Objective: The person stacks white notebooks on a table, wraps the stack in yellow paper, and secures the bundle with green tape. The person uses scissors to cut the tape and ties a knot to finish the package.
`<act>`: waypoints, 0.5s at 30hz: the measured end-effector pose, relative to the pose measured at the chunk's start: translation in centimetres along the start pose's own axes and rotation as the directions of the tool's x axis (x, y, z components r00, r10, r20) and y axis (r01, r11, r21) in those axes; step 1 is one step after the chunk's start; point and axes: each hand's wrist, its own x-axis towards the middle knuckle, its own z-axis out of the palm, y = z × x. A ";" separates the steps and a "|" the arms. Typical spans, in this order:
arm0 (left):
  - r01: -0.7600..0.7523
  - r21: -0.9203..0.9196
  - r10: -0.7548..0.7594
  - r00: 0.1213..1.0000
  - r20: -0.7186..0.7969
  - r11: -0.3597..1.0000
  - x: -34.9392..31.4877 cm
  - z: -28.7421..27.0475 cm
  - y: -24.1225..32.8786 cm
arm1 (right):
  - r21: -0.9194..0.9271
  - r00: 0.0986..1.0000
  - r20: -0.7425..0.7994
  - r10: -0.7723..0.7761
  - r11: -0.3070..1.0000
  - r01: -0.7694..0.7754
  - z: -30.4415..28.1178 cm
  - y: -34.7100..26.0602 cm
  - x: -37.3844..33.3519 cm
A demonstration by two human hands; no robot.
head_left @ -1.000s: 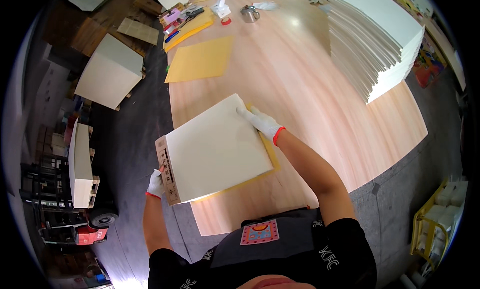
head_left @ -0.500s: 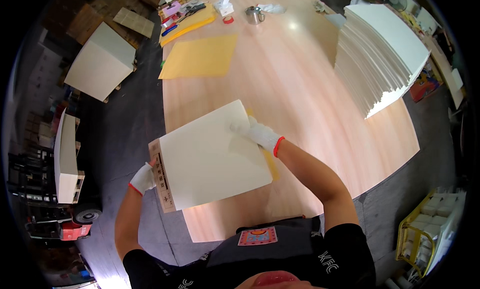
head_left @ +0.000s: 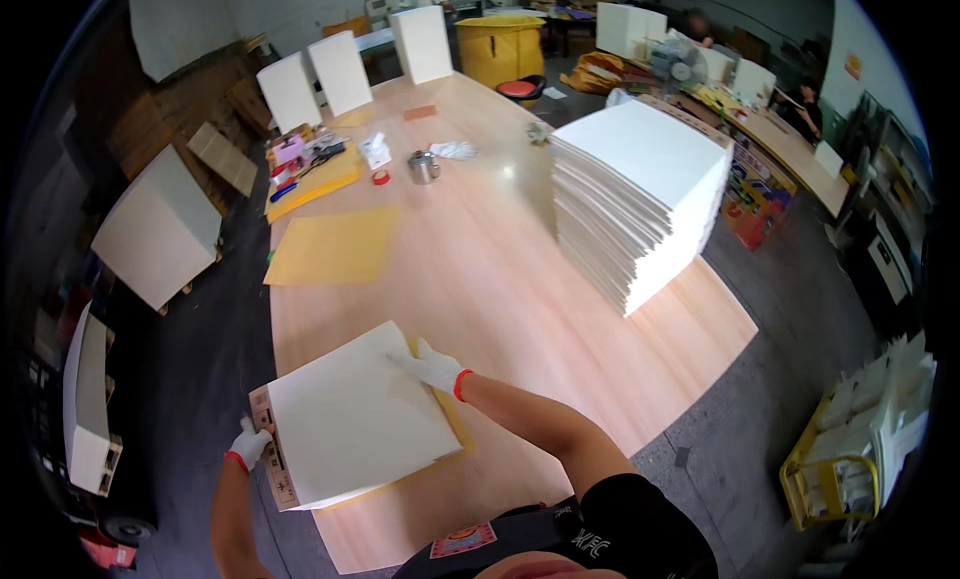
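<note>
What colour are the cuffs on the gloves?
Red, on white gloves; clearest on the right hand in the head view.

One head-worn fisheye view looks steeply down and forward over the worktop (head_left: 500,279), close above the person's own forearms, with the workshop bending away toward the rim.

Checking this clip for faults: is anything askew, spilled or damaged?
Nothing damaged or spilled. The white board under both hands lies skewed, overhanging the table edge. The tall white stack has slightly uneven sheet edges.
</note>
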 end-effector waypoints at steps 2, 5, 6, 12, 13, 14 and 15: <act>-0.203 0.353 0.329 0.878 -0.347 0.913 -0.3 1.6 0.3 | -0.010 0.981 -0.105 -0.163 0.987 0.163 -1.4 1.7 -1.1; -0.428 0.662 0.789 0.332 -0.518 0.615 -2.1 5.9 4.6 | -0.132 0.891 -0.032 -0.453 0.885 0.446 -5.6 3.1 -5.1; -0.527 0.477 0.708 0.452 -0.543 0.703 -4.2 8.3 8.1 | -0.174 0.842 0.035 -0.539 0.826 0.536 -7.7 3.3 -7.4; -0.483 -0.738 0.632 0.769 -0.099 0.472 -10.8 23.4 24.9 | -0.235 0.591 0.264 -0.762 0.544 0.806 -25.6 3.3 -20.6; -0.312 -0.828 0.593 0.804 0.031 0.466 -11.4 25.9 28.5 | -0.327 0.605 0.193 -0.773 0.531 0.782 -29.5 3.0 -22.3; -0.127 -0.885 0.561 0.810 0.169 0.448 -12.2 28.5 32.7 | -0.421 0.612 0.115 -0.782 0.520 0.743 -33.8 2.9 -23.7; 0.066 -0.902 0.526 0.794 0.307 0.426 -13.1 31.0 36.4 | -0.462 0.519 -0.059 -0.853 0.484 0.743 -37.7 3.7 -23.8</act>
